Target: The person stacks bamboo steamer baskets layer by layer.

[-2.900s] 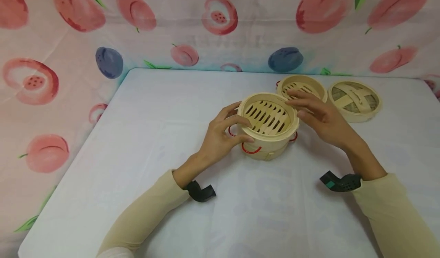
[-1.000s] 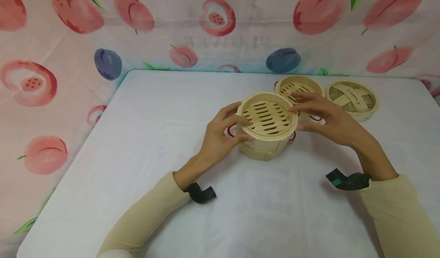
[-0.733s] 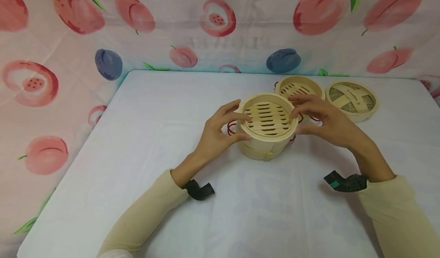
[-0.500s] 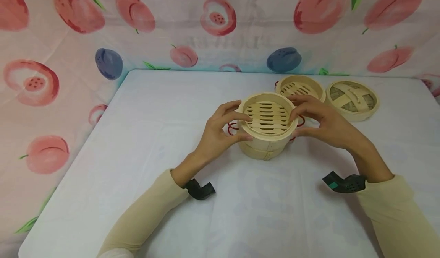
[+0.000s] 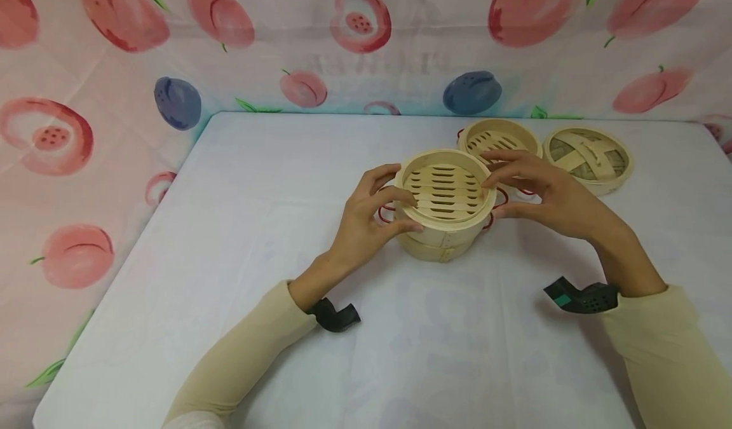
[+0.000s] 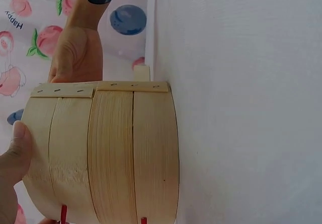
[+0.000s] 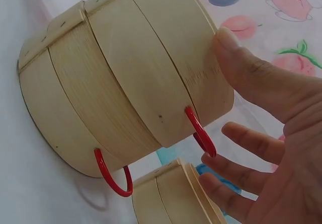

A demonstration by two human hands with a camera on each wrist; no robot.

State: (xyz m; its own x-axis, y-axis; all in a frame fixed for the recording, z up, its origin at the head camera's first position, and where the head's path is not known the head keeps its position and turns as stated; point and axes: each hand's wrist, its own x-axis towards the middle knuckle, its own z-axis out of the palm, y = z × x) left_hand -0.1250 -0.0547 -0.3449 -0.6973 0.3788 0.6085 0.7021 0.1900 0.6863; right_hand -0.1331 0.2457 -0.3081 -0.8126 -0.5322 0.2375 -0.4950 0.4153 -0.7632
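Two round bamboo steamer baskets stand stacked, the upper basket (image 5: 457, 224) sitting on the lower basket (image 5: 426, 251). Its slatted floor shows with the slots running left to right. My left hand (image 5: 366, 219) pinches the left rim, thumb outside and a finger inside. On the opposite side, my right hand (image 5: 551, 194) holds the rim between thumb and index finger; its other fingers are spread beyond the wall. Red loop handles stick out, one on the upper basket (image 7: 201, 133) and one on the lower (image 7: 103, 171). In the left wrist view the stapled seams (image 6: 132, 87) nearly line up.
Behind the stack, partly covered by my right hand, is another steamer basket (image 5: 474, 130) with red loops. A woven steamer lid (image 5: 589, 156) lies to its right. The white table (image 5: 257, 194) meets a fruit-print cloth (image 5: 400, 35) at the back and left.
The upper basket has turned: its slots went from slanting to level, and its front red loop left the front. My right hand shifted along the right rim; my left stayed at the left rim.
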